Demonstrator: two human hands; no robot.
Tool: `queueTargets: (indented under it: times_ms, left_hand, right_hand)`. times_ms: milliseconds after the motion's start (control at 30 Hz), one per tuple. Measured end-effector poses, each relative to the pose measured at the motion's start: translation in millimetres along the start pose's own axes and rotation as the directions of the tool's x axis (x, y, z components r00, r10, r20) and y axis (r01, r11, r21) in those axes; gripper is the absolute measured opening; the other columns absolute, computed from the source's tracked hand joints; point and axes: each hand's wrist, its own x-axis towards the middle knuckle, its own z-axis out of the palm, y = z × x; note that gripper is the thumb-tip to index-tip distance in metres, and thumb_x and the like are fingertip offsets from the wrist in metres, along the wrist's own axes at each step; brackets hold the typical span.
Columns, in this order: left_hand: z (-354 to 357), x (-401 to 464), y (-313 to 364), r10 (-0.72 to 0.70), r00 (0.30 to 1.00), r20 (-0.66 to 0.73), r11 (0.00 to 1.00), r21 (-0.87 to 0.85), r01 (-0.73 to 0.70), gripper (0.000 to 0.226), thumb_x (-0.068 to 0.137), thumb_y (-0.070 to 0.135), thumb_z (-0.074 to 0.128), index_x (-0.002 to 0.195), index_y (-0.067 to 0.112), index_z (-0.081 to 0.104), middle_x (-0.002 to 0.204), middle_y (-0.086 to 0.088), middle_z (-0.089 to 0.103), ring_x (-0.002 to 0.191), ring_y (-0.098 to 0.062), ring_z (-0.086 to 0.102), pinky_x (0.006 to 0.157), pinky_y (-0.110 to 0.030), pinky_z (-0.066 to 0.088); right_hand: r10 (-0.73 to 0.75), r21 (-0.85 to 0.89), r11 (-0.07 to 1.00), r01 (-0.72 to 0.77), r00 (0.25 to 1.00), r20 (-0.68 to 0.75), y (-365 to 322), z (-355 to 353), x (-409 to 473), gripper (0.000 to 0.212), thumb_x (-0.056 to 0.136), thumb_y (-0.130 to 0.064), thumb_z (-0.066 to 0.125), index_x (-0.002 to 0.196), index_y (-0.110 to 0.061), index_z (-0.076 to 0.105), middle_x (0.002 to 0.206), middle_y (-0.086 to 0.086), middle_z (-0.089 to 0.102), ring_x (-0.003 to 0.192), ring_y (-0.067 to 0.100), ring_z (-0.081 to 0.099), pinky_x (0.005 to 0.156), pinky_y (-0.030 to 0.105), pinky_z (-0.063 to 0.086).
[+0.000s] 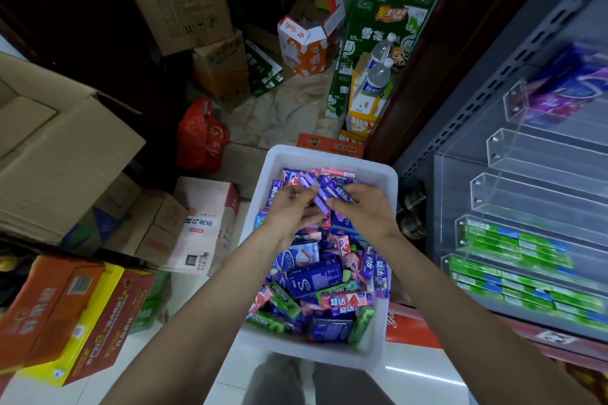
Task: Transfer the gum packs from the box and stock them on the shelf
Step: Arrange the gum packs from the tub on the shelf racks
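Observation:
A white plastic box (332, 154) sits on the floor in front of me, heaped with gum packs (316, 276) in purple, blue, pink and green. Both hands are over its far half. My left hand (289, 212) and my right hand (365, 210) are closed together on a few purple gum packs (324, 195), which fan out between the fingers. At the right stands the shelf (526, 194) with clear acrylic lanes. Green gum packs (513, 241) fill the two nearest lanes, purple packs (572, 88) lie in the farthest lane, and the lanes between hold nothing.
Cardboard cartons (65, 154) crowd the left side, with a red and yellow carton (75, 315) at the lower left. A red bag (202, 138) lies beyond the box. Green cartons (391, 9) and water bottles (380, 72) stand at the back.

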Motion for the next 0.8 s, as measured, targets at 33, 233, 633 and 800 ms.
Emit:
queueTargets:
  times_ms: [33, 233, 633, 800]
  left_hand:
    - [-0.7, -4.0, 0.3, 0.017, 1.0, 0.018, 1.0, 0.006, -0.017, 0.038, 0.093, 0.02, 0.059, 0.118, -0.007, 0.05, 0.106, -0.025, 0.065, 0.084, -0.023, 0.067, 0.072, -0.029, 0.059]
    - [-3.9, -30.7, 3.8, 0.083, 0.993, 0.09, 0.997, -0.019, -0.081, 0.034, 0.09, 0.018, 0.061, 0.113, -0.006, 0.057, 0.095, -0.015, 0.07, 0.076, -0.017, 0.069, 0.07, -0.027, 0.058]
    - [78.4, -74.6, -4.6, 0.168, 0.965, 0.199, 0.985, -0.059, -0.159, 0.013, 0.087, 0.006, 0.063, 0.099, 0.001, 0.067, 0.08, -0.006, 0.073, 0.071, -0.013, 0.071, 0.069, -0.027, 0.059]
    - [160.6, -86.0, -29.6, 0.181, 0.946, 0.27, 0.983, -0.026, -0.18, 0.008, 0.086, 0.004, 0.063, 0.093, 0.006, 0.067, 0.072, 0.0, 0.073, 0.064, -0.009, 0.069, 0.062, -0.025, 0.058]
  right_hand:
    - [-0.029, 0.014, 0.999, 0.029, 1.0, 0.003, -4.5, 0.0, -7.4, 0.029, 0.084, -0.018, 0.067, 0.06, -0.027, 0.054, 0.044, -0.017, 0.052, 0.047, -0.003, 0.048, 0.051, 0.016, 0.033]
    - [-0.142, 0.07, 0.987, 0.143, 0.99, -0.019, -12.4, -3.0, -41.3, 0.009, 0.083, -0.021, 0.071, 0.085, -0.013, 0.069, 0.076, -0.006, 0.068, 0.069, 0.007, 0.061, 0.066, 0.023, 0.046]
    - [-0.125, 0.281, 0.949, 0.142, 0.989, -0.078, 28.0, -86.1, -87.9, 0.019, 0.091, -0.005, 0.057, 0.105, -0.013, 0.067, 0.063, -0.014, 0.069, 0.056, -0.004, 0.06, 0.055, 0.014, 0.048]
    - [-0.068, 0.405, 0.906, 0.124, 0.986, -0.149, 73.8, -154.6, -115.5, 0.021, 0.088, 0.006, 0.057, 0.106, -0.003, 0.064, 0.055, -0.015, 0.066, 0.049, -0.006, 0.057, 0.05, 0.009, 0.045]
